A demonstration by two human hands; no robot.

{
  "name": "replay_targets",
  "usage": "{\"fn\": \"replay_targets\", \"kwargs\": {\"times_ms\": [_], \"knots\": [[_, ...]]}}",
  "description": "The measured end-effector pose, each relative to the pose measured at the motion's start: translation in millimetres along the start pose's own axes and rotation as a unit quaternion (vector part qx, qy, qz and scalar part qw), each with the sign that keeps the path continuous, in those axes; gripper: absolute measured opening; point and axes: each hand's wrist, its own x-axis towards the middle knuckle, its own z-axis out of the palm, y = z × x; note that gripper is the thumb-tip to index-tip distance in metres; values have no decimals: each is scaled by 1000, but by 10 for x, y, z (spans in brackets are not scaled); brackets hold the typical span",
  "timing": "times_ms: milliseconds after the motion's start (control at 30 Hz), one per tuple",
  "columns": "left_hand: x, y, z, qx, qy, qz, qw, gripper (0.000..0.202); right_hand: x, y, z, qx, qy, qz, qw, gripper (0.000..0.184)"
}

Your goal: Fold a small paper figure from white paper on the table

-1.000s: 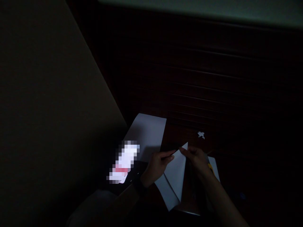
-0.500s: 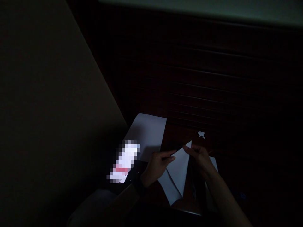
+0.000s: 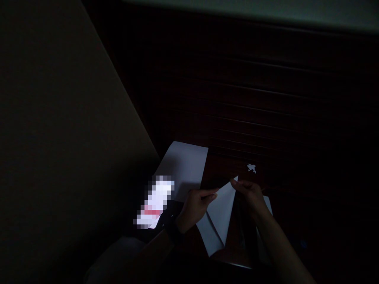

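Between my hands is a folded sheet of white paper (image 3: 222, 211), pointed at its far end, with a fold line running down toward the near edge. My left hand (image 3: 197, 207) pinches its left edge between thumb and fingers. Close to the pointed tip, my right hand (image 3: 250, 193) grips the right edge with thumb and fingers. The paper is held tilted above a dark tabletop. The light is very dim, so the fingers under the paper are hidden.
A flat white sheet (image 3: 189, 165) lies at the back left, beside a bright blurred-out screen (image 3: 156, 201). Small white paper scraps (image 3: 251, 168) sit beyond my right hand. Another white sheet (image 3: 263, 248) is partly under my right forearm. A dark slatted panel (image 3: 251, 98) rises behind.
The folded paper has shifted slightly left and turned a little, its lower end swinging left. My right thumb sits a bit nearer the tip. Both hands keep hold.
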Motion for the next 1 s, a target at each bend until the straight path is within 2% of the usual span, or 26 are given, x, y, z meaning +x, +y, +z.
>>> {"fn": "replay_targets", "kwargs": {"times_ms": [433, 667, 867, 1000], "knots": [[-16, -38, 4, 16, -13, -5, 1000, 29, -4, -44, -41, -9, 61, -44, 997, 22], [-21, -28, 2, 21, -14, -1, 1000, 29, -44, -64, -25, -64, 75, -91, 991, 21], [-16, -33, 8, 19, -11, -2, 1000, 29, -62, -70, -10, -80, 97, -85, 988, 27], [-1, -35, 7, 24, 9, -8, 1000, 28, -54, -53, 13, -99, 81, -88, 988, 30]]}}
